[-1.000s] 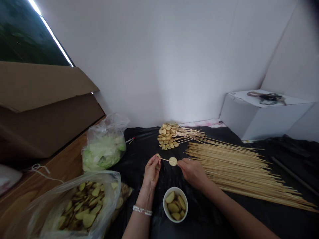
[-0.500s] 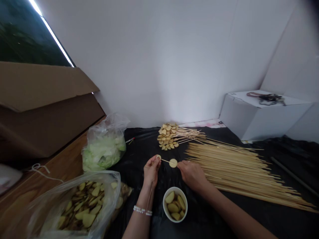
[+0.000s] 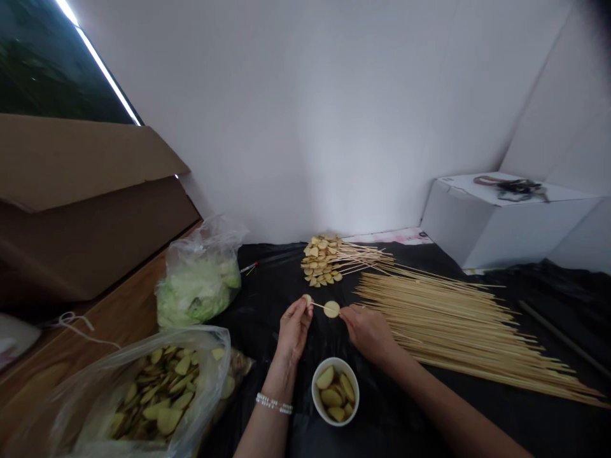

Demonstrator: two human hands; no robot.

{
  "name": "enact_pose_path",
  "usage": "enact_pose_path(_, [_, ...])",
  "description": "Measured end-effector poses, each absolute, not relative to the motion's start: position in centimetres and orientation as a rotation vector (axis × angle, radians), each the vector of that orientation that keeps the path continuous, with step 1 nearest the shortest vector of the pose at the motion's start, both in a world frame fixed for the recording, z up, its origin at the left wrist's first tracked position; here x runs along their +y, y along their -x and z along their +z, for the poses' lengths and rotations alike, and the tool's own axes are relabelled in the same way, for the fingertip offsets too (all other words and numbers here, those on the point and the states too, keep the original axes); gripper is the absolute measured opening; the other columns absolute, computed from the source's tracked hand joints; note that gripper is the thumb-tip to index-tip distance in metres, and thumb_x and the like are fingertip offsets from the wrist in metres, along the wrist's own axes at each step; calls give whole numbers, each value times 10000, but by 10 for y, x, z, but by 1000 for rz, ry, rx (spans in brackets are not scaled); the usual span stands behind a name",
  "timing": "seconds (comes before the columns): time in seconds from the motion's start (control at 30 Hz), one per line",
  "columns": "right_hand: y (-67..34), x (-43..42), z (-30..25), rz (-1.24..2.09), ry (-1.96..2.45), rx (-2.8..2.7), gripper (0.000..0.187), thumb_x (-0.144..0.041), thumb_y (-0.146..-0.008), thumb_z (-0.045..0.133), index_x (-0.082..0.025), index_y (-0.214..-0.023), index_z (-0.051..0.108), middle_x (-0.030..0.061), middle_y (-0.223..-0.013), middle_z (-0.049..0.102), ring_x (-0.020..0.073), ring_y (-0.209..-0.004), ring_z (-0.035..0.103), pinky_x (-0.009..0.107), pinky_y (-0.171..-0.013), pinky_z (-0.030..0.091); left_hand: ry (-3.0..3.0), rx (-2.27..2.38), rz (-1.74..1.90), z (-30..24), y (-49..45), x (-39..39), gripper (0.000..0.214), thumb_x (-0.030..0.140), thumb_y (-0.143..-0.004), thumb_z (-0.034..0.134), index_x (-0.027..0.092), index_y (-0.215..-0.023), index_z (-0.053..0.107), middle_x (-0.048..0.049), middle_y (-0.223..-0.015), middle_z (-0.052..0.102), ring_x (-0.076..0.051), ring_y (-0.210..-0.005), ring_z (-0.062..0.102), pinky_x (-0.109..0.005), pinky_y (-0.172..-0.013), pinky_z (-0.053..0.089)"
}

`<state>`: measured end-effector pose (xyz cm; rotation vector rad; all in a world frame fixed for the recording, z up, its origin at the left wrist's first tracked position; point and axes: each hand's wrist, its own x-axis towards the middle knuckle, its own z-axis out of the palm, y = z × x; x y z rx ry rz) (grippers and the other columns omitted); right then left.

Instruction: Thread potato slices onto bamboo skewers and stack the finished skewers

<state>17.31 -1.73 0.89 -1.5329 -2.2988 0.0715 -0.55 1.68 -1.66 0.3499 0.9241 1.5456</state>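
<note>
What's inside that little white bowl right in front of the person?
The white bowl holds several pale yellow potato slices, piled loosely. What lies beneath the top slices, and the bowl's bottom, is covered and cannot be seen.

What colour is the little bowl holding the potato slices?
White bowl, clearest in the head view.

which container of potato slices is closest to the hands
The small white bowl, just below and between the left hand and right hand. The clear plastic bag of slices lies farther off at the left.
</note>
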Motion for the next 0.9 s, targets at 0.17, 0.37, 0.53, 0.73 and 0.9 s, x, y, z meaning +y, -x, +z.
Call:
enact_pose_path(0.17, [-172, -18, 9, 70, 1524, -2315, 261, -212, -944, 362, -208, -835, 599, 14, -801, 638, 125, -710, 560, 249, -586, 258, -335, 939, 1530, -15, 6, 17, 110, 25, -773, 608, 84, -741, 696, -84, -723, 702, -84, -578, 624, -148, -536, 515])
enact_pose_path(0.37, [-173, -19, 9, 73, 1520, -2322, 268, -229, -951, 348, -208, -848, 595, 14, -810, 640, 127, -715, 569, 257, -583, 260, -281, 946, 1582, -12, 7, 17, 132, 5, -774, 598, 78, -719, 692, -81, -699, 692, -74, -559, 614, -131, -511, 502])
enact_pose_path(0.53, [-174, -18, 10, 86, 1559, -2310, 293, -252, -963, 324, -208, -857, 594, 19, -809, 644, 132, -743, 577, 255, -598, 277, -250, 934, 1610, -11, 10, 19, 131, 4, -780, 590, 70, -730, 692, -76, -702, 686, -65, -552, 605, -120, -497, 490])
enact_pose_path(0.73, [-173, -19, 12, 82, 1548, -2317, 285, -246, -959, 332, -210, -874, 602, 19, -815, 644, 130, -758, 580, 254, -608, 290, -232, 935, 1616, -13, 10, 20, 127, 5, -779, 594, 76, -733, 689, -68, -701, 684, -68, -563, 610, -125, -503, 497])
enact_pose_path(0.9, [-172, -20, 13, 85, 1535, -2347, 277, -226, -952, 340, -207, -871, 604, 19, -823, 644, 125, -749, 579, 251, -614, 298, -242, 955, 1617, -12, 10, 19, 101, 18, -765, 619, 82, -727, 687, -66, -704, 688, -65, -559, 609, -125, -503, 494])
